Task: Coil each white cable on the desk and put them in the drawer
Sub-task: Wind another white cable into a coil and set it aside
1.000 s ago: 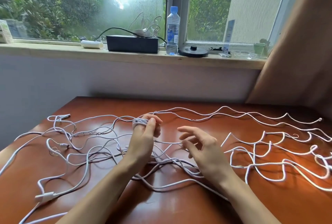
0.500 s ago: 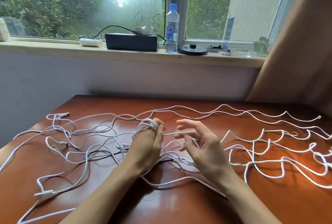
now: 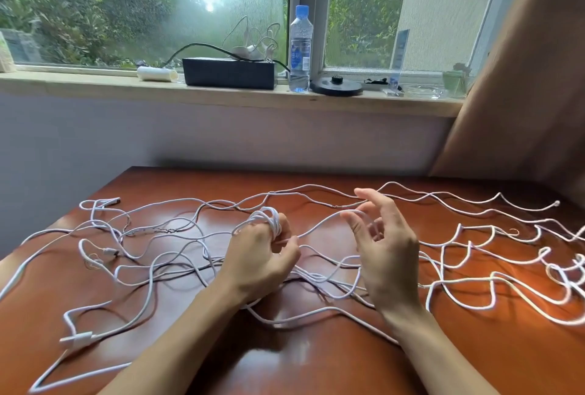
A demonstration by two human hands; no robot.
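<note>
**On the worktop, a coil builds round raised fingers**

Over the middle of the worktop (image 3: 196,185), the left grip (image 3: 262,257) holds a small coil (image 3: 269,216) of white cable (image 3: 319,225). The coil is wound round its raised fingertips. The other fingers are curled in, and the thumb pins the running strand against them. The raised fingers seem to serve as a former, which gives every loop the same size, while the thumb stops the turns from springing loose.

From the thumb the strand rises to the right grip (image 3: 386,245), which hangs beside the left with its fingers spread and half-curled. The strand lies across a fingertip (image 3: 349,223), and I see no pinch on it. A loose guide of this kind probably lets the cable slide through while it is led round for a further turn.

Most of the task is not yet done. Only a few turns sit on the fingers. The rest of the white cable lies sprawled in waves and tangles across the worktop, from an inline plug (image 3: 77,338) near the left edge to a connector (image 3: 556,203) far right. Strands cross under both wrists, so a hard pull may drag neighbouring lengths along. No drawer is in view.
</note>
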